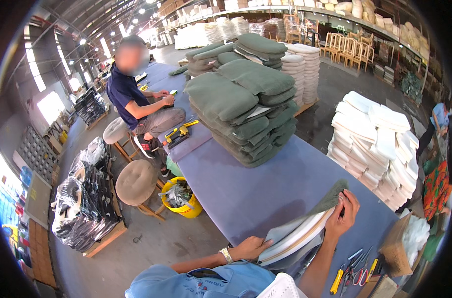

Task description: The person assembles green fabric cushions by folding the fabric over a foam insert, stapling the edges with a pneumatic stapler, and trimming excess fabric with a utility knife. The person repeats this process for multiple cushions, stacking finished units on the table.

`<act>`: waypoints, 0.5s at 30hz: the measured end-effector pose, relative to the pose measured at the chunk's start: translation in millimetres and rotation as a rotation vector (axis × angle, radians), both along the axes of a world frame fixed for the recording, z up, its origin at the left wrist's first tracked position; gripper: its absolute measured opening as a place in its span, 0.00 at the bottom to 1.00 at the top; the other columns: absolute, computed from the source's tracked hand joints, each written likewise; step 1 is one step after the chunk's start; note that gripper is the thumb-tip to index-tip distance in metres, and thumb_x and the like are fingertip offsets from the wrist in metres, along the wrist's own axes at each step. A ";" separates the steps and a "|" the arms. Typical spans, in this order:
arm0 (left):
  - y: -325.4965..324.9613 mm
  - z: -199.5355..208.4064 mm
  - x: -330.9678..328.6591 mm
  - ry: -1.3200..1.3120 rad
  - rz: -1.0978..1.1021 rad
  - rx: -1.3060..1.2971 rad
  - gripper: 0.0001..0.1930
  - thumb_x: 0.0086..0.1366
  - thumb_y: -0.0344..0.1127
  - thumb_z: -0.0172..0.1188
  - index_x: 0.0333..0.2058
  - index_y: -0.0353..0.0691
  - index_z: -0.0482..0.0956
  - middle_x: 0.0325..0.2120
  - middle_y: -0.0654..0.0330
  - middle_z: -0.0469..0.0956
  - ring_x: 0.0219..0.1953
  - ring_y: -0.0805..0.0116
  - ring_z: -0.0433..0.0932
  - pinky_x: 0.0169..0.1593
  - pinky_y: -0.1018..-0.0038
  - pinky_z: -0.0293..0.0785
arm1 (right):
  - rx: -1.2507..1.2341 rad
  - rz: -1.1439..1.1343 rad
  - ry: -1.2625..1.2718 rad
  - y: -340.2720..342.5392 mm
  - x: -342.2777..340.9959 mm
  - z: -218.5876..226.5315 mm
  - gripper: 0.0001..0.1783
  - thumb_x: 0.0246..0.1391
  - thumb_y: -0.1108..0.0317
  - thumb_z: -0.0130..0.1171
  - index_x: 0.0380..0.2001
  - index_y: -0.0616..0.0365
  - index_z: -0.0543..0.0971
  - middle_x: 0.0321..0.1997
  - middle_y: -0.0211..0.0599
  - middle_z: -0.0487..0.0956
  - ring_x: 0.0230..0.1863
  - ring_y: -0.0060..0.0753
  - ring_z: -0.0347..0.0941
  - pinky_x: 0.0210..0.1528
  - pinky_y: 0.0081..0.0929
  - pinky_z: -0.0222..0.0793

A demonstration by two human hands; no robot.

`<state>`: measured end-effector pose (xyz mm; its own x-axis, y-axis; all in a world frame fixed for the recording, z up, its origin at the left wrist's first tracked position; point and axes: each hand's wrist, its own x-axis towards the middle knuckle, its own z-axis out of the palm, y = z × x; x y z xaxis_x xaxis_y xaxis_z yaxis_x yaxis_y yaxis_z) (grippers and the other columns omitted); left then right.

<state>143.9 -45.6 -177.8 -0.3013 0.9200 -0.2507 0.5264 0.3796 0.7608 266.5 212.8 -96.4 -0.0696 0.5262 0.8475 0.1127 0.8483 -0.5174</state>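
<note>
At the near edge of the blue-covered table I hold a seat cushion tilted on its side. Its pale layered edge, with a thin tan line, faces up. Dark green fabric wraps its far end. My left hand, a watch on its wrist, grips the near end, thumb on top and the other fingers mostly hidden. With bent fingers, my right hand pinches the green fabric at the far end. A tall stack of green cushions stands farther along the table.
Right of me lie a yellow-handled screwdriver, scissors and an open carton. White foam pads are piled beyond the table. A co-worker sits at its left side, near a yellow bucket and a round stool.
</note>
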 end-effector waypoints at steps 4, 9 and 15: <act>9.8 37.4 -22.2 -0.019 0.074 0.094 0.40 0.79 0.59 0.41 0.19 0.27 0.76 0.15 0.38 0.72 0.21 0.42 0.76 0.31 0.52 0.73 | -0.016 -0.108 -0.107 20.7 -2.2 17.7 0.04 0.61 0.77 0.60 0.38 0.64 0.83 0.45 0.42 0.83 0.48 0.46 0.77 0.53 0.39 0.71; 11.2 26.0 -49.5 -0.061 0.085 0.098 0.43 0.79 0.61 0.40 0.16 0.25 0.72 0.11 0.41 0.65 0.15 0.48 0.66 0.27 0.54 0.68 | -0.217 0.095 -0.234 58.6 -33.8 -10.9 0.04 0.60 0.74 0.61 0.35 0.62 0.83 0.40 0.42 0.83 0.45 0.45 0.77 0.50 0.37 0.71; 32.9 -11.2 -51.2 -0.078 0.230 -0.061 0.39 0.77 0.61 0.42 0.29 0.24 0.78 0.28 0.35 0.79 0.35 0.40 0.81 0.43 0.49 0.74 | -0.414 0.084 -0.257 94.5 -84.1 -127.2 0.07 0.58 0.68 0.63 0.31 0.61 0.83 0.33 0.41 0.81 0.38 0.44 0.77 0.46 0.38 0.71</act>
<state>92.8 -12.6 -188.9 -0.4782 0.8122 -0.3341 0.3616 0.5287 0.7679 182.4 307.3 -223.6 -0.3058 0.7986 0.5184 0.2212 0.5892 -0.7771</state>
